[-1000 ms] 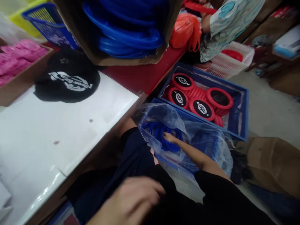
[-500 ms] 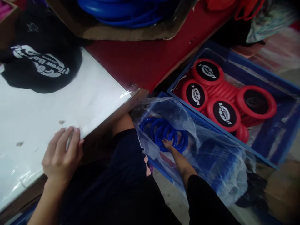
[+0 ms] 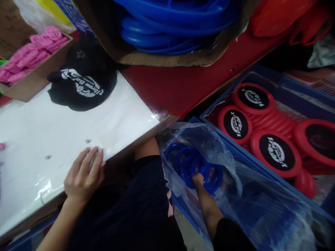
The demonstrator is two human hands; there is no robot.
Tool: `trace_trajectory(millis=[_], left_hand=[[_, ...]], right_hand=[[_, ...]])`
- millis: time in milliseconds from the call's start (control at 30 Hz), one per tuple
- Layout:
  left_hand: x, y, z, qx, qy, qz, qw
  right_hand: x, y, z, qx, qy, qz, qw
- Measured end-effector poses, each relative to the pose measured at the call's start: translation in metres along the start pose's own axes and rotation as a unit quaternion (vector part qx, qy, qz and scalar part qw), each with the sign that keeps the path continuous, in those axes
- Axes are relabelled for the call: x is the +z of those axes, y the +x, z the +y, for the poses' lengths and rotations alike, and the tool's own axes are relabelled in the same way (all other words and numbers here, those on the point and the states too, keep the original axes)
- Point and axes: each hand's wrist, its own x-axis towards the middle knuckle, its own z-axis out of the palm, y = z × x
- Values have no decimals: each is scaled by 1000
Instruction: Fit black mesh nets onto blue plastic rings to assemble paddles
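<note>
The left hand (image 3: 85, 174), over the lap a second ago, has come across to the table, and there it sits, fingers draped over the edge, gripping nothing visible. The right hand (image 3: 198, 179) is still down among the blue rings (image 3: 185, 171); I can't tell whether its fingers have closed on one.

And those rings! A glossy, overlapping heap in deep blue, each one round with an open middle, lying inside a clear plastic liner (image 3: 209, 139) in the lower blue crate (image 3: 184, 212).

Up to the surface: a shiny white tabletop (image 3: 125, 118) meets a red surface (image 3: 162, 87) behind it. On the right, the upper blue crate (image 3: 282, 82) is loaded with red discs (image 3: 274, 120), black-centred, several bearing white print. A brown carton (image 3: 170, 60) at the back holds big curved blue pieces (image 3: 170, 26). To its left, black fabric (image 3: 83, 80) reads "Throw Ball" in white, just beside a small box (image 3: 36, 80) heaped with pink bundles (image 3: 36, 52). Smallest of all, grey spots (image 3: 88, 141) dot the white top.
</note>
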Motion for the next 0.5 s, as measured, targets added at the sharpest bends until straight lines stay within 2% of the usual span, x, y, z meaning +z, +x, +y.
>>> trace_trajectory(millis=[133,233,300,333,367,400,433,467,500], left_hand=[[6,-1,-2,-35,-33,-24,999],[5,4,6,-119,-147,-20,982],[-2,9,27,-194,-277,-8,941],[-7,12,43,-230,-364,-9,902],[-13,15,63,-264,-462,-19,847],[-20,18,86,-294,-566,-45,769],[-27,21,108,-326,-673,-86,658],[-34,23,129,-366,-759,-114,526],[-41,23,147,-381,-819,-160,398]], right_hand=[[-23,5,19,129,-87,119,981],[-53,-13,14,139,-137,181,964],[-69,-33,-6,107,-159,200,961],[-73,-46,-22,82,-165,203,962],[-74,-62,-41,44,-168,198,965],[-70,-80,-63,0,-170,193,966],[-62,-100,-88,-62,-173,186,965],[-51,-121,-114,-166,-204,165,950],[-36,-141,-139,-263,-247,147,921]])
